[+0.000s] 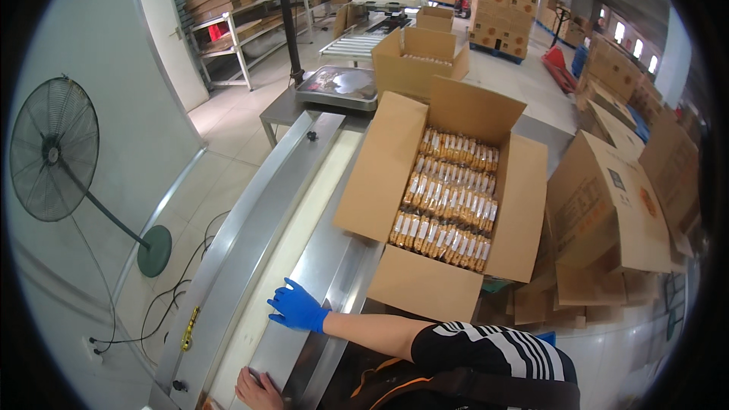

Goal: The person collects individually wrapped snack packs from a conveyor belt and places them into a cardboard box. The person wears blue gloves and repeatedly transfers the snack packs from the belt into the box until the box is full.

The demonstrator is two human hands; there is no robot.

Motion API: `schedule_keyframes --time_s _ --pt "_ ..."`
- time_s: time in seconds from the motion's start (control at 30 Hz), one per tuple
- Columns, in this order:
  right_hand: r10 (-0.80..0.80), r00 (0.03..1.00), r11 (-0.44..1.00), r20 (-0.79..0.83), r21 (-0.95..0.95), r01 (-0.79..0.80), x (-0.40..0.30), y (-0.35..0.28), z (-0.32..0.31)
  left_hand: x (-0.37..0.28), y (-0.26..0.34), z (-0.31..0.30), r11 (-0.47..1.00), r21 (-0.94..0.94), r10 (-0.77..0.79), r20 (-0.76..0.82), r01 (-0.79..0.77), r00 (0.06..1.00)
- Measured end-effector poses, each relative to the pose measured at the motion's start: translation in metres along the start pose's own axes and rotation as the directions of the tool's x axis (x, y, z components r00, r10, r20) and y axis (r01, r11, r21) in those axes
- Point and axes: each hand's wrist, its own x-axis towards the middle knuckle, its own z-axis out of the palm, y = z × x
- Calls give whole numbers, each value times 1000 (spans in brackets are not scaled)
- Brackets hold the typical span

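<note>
My right hand (299, 306), in a blue glove, lies palm down with its fingers apart over the metal side plate (327, 228) of a conveyor; its fingertips reach the pale belt (302, 199). Nearer the bottom edge, my bare left hand (259, 390) is spread at the belt's edge, with nothing visible in it. A small, partly cut-off item (209, 403) lies left of it, too little shown to name. Beyond my right arm stands an open cardboard box (379, 165), holding rows of clear-wrapped, golden-brown food packets (450, 193) with white labels.
A platform scale (337, 86) and another open carton (404, 77) stand past the conveyor's far end. Empty cartons (615, 210) crowd the right side. At left are a standing fan (54, 148) and floor cables (171, 293). A yellow item (190, 328) lies on the conveyor's left rail.
</note>
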Motion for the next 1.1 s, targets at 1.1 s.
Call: schedule_keyframes --time_s 1.1 --pt "-17 998 998 55 -52 20 6 3 -8 12 -113 -27 733 246 -667 72 635 742"
